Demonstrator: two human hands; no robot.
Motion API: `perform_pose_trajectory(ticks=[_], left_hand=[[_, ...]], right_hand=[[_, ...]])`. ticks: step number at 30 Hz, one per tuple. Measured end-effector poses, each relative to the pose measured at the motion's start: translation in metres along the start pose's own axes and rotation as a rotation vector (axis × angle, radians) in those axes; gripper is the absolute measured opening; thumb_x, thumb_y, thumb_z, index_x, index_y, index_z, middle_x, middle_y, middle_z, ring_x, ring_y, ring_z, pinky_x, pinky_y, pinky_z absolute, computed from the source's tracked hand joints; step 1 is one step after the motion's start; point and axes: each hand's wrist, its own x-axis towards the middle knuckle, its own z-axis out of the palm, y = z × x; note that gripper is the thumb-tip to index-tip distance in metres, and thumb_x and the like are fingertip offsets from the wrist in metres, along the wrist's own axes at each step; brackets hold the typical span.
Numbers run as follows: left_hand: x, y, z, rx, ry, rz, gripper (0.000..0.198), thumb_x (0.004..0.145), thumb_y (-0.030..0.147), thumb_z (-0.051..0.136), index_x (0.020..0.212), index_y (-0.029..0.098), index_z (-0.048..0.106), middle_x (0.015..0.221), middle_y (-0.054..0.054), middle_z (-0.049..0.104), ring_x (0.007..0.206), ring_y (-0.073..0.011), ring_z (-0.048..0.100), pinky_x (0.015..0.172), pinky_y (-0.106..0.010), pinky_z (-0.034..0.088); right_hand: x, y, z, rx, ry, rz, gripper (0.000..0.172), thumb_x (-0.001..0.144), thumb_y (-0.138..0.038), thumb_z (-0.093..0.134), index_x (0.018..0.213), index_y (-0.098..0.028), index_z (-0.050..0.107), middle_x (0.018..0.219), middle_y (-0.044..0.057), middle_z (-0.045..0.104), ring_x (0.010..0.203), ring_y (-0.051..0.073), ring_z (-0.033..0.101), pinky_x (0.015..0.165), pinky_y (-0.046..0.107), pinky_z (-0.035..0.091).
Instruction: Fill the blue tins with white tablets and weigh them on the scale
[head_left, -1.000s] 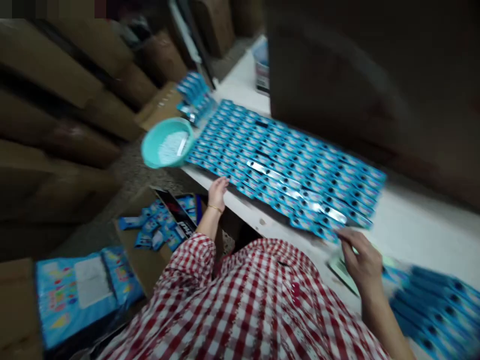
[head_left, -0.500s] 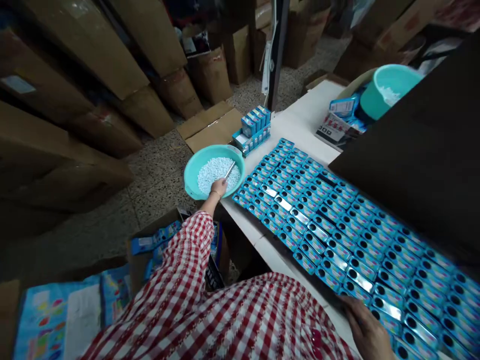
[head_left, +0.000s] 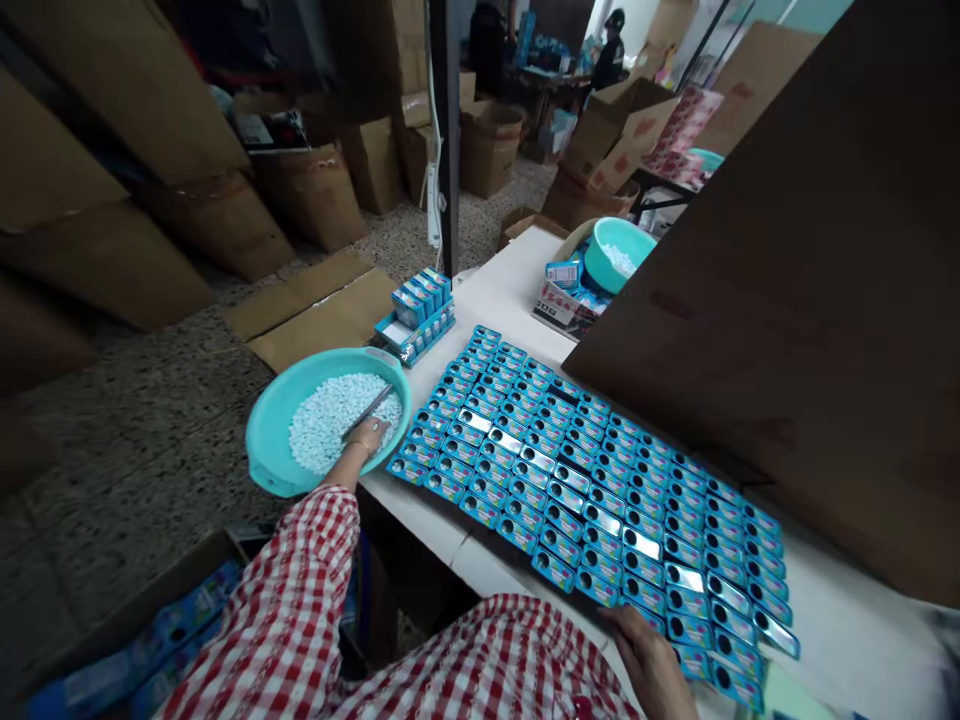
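My left hand (head_left: 367, 436) reaches into a turquoise basin (head_left: 271, 440) at the left end of the table. Its curled fingers are down at the small white pellets (head_left: 322, 420); what they close on is hidden. Against the hand lies a slim metal tool (head_left: 369, 412), slanting across the pellets. My right hand (head_left: 649, 655) rests at the near edge of a large array of blue printed packs (head_left: 525, 470), fingers stretched along the edge and touching it. Most packs show a round dark opening, while a diagonal line of them shows shiny pale faces.
A blue display box (head_left: 420, 325) with small packs stands behind the basin. Farther back are a printed carton (head_left: 562, 308) and a second turquoise basin (head_left: 619, 255). A big brown cardboard panel (head_left: 712, 350) borders the right side. Cartons (head_left: 322, 195) line the floor; a person (head_left: 609, 50) is far behind.
The view has swung right and up, so the basin and packs appear farther left and lower. My left hand has moved slightly beside the metal tool, showing more of it. My right hand stays at the edge.
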Motion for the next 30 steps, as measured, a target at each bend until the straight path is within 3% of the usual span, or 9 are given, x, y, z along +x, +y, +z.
perform_pose_trajectory(ticks=[5, 10, 13, 15, 18, 22, 24, 26, 30], left_hand=[[-0.016, 0.011, -0.022, -0.309, 0.002, 0.011, 0.018, 0.075, 0.034, 0.042, 0.063, 0.02, 0.041, 0.065, -0.002, 0.051, 0.066, -0.015, 0.055, 0.055, -0.026, 0.045], [-0.034, 0.016, -0.041, -0.98, 0.05, 0.044, 0.009, 0.072, 0.025, 0.038, 0.064, 0.021, 0.04, 0.065, -0.001, 0.05, 0.061, -0.0128, 0.055, 0.056, -0.027, 0.05], [-0.05, 0.022, -0.041, -1.192, -0.031, 0.008, 0.01, 0.074, 0.022, 0.035, 0.068, 0.021, 0.043, 0.06, 0.002, 0.047, 0.05, -0.009, 0.049, 0.055, -0.027, 0.051], [-0.068, 0.03, -0.031, -1.225, -0.145, -0.014, 0.01, 0.076, 0.022, 0.036, 0.069, 0.02, 0.043, 0.057, 0.004, 0.044, 0.043, -0.0063, 0.042, 0.051, -0.024, 0.049], [-0.116, 0.04, 0.008, -1.152, -0.41, -0.025, 0.007, 0.076, 0.022, 0.043, 0.069, 0.02, 0.043, 0.056, 0.005, 0.043, 0.039, -0.0038, 0.037, 0.047, -0.018, 0.045], [-0.217, 0.035, 0.095, -1.023, -0.749, -0.148, 0.014, 0.074, 0.02, 0.051, 0.065, 0.018, 0.041, 0.053, 0.007, 0.041, 0.038, -0.0022, 0.035, 0.045, -0.015, 0.043], [-0.276, 0.02, 0.141, -0.915, -0.894, -0.288, 0.017, 0.075, 0.019, 0.051, 0.062, 0.018, 0.04, 0.054, 0.007, 0.041, 0.038, -0.0015, 0.035, 0.047, -0.015, 0.044], [-0.334, -0.001, 0.184, -0.777, -1.017, -0.439, 0.016, 0.077, 0.02, 0.049, 0.063, 0.017, 0.042, 0.056, 0.006, 0.043, 0.04, -0.0017, 0.037, 0.048, -0.017, 0.044], [-0.436, -0.05, 0.261, -0.51, -1.128, -0.607, 0.016, 0.083, 0.02, 0.042, 0.068, 0.016, 0.048, 0.061, 0.003, 0.05, 0.044, -0.0047, 0.044, 0.047, -0.02, 0.045]], right_hand=[[-0.001, -0.002, 0.009, 0.046, 0.023, 0.063, 0.03, 0.083, -0.032, 0.04, 0.09, -0.024, 0.068, 0.089, 0.008, 0.069, 0.083, 0.022, 0.067, 0.072, 0.033, 0.055], [-0.009, -0.004, 0.013, 0.071, 0.0, 0.08, 0.03, 0.083, -0.029, 0.039, 0.09, -0.026, 0.068, 0.089, 0.006, 0.069, 0.083, 0.02, 0.066, 0.072, 0.031, 0.054], [-0.012, -0.006, 0.011, 0.08, 0.016, 0.076, 0.03, 0.084, -0.026, 0.039, 0.09, -0.024, 0.068, 0.088, 0.006, 0.069, 0.083, 0.019, 0.066, 0.073, 0.03, 0.053], [-0.014, -0.01, 0.008, 0.081, 0.038, 0.066, 0.029, 0.084, -0.023, 0.039, 0.091, -0.023, 0.067, 0.089, 0.006, 0.069, 0.084, 0.018, 0.065, 0.074, 0.029, 0.052], [-0.018, -0.023, 0.005, 0.094, 0.098, 0.034, 0.029, 0.084, -0.018, 0.039, 0.093, -0.021, 0.067, 0.09, 0.007, 0.068, 0.087, 0.018, 0.063, 0.077, 0.031, 0.051], [-0.019, -0.035, 0.005, 0.329, 0.154, -0.09, 0.026, 0.084, -0.021, 0.044, 0.101, -0.021, 0.064, 0.096, 0.007, 0.066, 0.093, 0.017, 0.06, 0.084, 0.031, 0.047], [-0.021, -0.031, 0.006, 0.584, 0.267, -0.001, 0.031, 0.082, -0.031, 0.052, 0.112, -0.023, 0.058, 0.108, 0.007, 0.061, 0.099, 0.016, 0.056, 0.087, 0.031, 0.045], [-0.029, -0.016, 0.007, 0.95, 0.358, 0.181, 0.04, 0.079, -0.04, 0.055, 0.116, -0.024, 0.053, 0.115, 0.007, 0.056, 0.097, 0.015, 0.056, 0.082, 0.03, 0.047], [-0.069, 0.043, 0.001, 1.661, 0.445, 0.421, 0.043, 0.075, -0.053, 0.055, 0.105, -0.022, 0.057, 0.106, 0.005, 0.058, 0.084, 0.01, 0.057, 0.071, 0.024, 0.049]])
